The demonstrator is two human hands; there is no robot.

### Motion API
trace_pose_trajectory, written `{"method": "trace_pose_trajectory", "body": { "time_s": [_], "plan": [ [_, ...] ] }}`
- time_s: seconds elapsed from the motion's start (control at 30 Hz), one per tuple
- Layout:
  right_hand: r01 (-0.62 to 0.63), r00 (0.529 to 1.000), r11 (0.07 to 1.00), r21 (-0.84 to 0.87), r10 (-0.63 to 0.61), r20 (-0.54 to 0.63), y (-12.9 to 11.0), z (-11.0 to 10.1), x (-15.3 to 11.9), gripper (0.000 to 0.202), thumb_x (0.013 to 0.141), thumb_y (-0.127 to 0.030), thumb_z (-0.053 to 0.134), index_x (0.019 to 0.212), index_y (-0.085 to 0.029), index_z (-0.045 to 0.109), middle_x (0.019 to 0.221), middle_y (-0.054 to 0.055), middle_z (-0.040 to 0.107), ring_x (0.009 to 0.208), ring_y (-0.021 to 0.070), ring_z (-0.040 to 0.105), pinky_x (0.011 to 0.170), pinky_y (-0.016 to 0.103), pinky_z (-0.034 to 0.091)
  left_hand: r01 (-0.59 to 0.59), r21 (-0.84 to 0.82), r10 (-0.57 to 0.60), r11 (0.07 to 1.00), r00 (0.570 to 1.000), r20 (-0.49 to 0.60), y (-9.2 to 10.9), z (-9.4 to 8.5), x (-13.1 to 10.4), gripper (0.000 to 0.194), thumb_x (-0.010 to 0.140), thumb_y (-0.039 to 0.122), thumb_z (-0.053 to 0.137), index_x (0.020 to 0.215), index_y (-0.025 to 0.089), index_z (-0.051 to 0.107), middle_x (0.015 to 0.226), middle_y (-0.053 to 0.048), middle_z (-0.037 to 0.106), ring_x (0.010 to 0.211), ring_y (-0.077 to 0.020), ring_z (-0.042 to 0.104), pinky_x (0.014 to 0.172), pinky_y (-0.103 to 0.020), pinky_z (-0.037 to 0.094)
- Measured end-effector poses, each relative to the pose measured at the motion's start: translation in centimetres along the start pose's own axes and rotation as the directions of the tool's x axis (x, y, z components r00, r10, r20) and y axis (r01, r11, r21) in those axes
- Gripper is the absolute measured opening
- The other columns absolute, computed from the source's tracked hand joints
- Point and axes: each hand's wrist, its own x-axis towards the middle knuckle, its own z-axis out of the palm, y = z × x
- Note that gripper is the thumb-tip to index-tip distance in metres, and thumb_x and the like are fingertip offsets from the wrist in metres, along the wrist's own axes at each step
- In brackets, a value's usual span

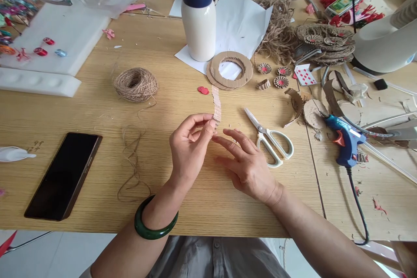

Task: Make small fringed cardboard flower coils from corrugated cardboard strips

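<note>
the person's left hand [192,145] has a thin strip of ridged cardboard [216,103] pinched near its lower end, between thumb and fingers, just above the table [97,113]. the strip points away from the person, its far end close to two flat cardboard rings [246,74], one overlapping the other. the right hand [249,163] is loose, fingers spread, with nothing gripped in it; its fingertips come up close to the strip's near end, though from here i can't tell if they touch it.

just left of the strip sit some small red discs [203,90]. a pair of white-handled scissors [261,129] lies beside the right hand, blades pointing away from the person. past the rings, a white bottle [199,30] stands on a sheet of paper [241,17]. three little cardboard rosettes [281,82] with red centres lie right of the rings, near a playing card [305,75]. over on the right there's a blue glue gun [350,144]. on the left are a ball of twine [143,87] and, nearer the edge, a dark-screened phone [63,176]. a green bangle [151,233] circles the left forearm.
</note>
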Motion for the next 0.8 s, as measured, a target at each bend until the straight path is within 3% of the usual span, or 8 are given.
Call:
{"method": "trace_pose_trajectory", "body": {
  "time_s": [0.17, 0.4, 0.63, 0.8],
  "plan": [
    [-0.010, 1.000, 1.000, -0.013, 0.010, -0.009, 0.1, 0.2, -0.1, 0.031, 0.083, -0.006, 0.054, 0.105, -0.021, 0.071, 0.146, 0.008, 0.054, 0.138, 0.0307, 0.044, 0.112, 0.053, 0.044, -0.023, -0.008, 0.023, 1.000, 0.999, -0.027, 0.1, 0.0, 0.0, 0.011, 0.083, 0.026, 0.072, 0.088, 0.017, 0.071, 0.083, -0.001, 0.071, 0.072, -0.0117, 0.068, 0.070, -0.023, 0.059],
    [0.014, 0.998, 1.000, -0.020, -0.013, 0.065, 0.0, 0.9, -0.1, 0.032, 0.085, -0.008, 0.056, 0.109, -0.022, 0.070, 0.151, 0.008, 0.048, 0.144, 0.0319, 0.036, 0.119, 0.055, 0.033, -0.029, 0.002, 0.029, 1.000, 0.999, -0.028, 0.0, -0.1, 0.0, 0.010, 0.083, 0.025, 0.072, 0.089, 0.018, 0.071, 0.084, -0.002, 0.071, 0.077, -0.0126, 0.069, 0.071, -0.023, 0.059],
    [-0.077, 0.997, 0.997, 0.004, 0.077, -0.008, 0.3, 0.9, -0.2, 0.035, 0.085, -0.005, 0.053, 0.108, -0.021, 0.073, 0.148, 0.009, 0.052, 0.147, 0.0316, 0.032, 0.118, 0.056, 0.034, -0.021, 0.007, 0.021, 1.000, 1.000, -0.019, -0.1, 0.0, 0.0, 0.013, 0.083, 0.029, 0.073, 0.089, 0.018, 0.071, 0.086, -0.003, 0.071, 0.076, -0.0132, 0.068, 0.071, -0.025, 0.059],
    [0.037, 0.998, 0.994, 0.099, -0.042, 0.045, -0.1, 0.2, -0.1, 0.030, 0.082, -0.003, 0.053, 0.094, -0.021, 0.074, 0.146, 0.004, 0.054, 0.150, 0.0301, 0.025, 0.121, 0.055, 0.028, -0.014, 0.042, 0.015, 0.999, 0.999, -0.031, 0.0, 0.0, -0.1, 0.012, 0.082, 0.029, 0.073, 0.087, 0.018, 0.070, 0.085, -0.002, 0.071, 0.078, -0.0141, 0.069, 0.072, -0.025, 0.059]
  ]
}}
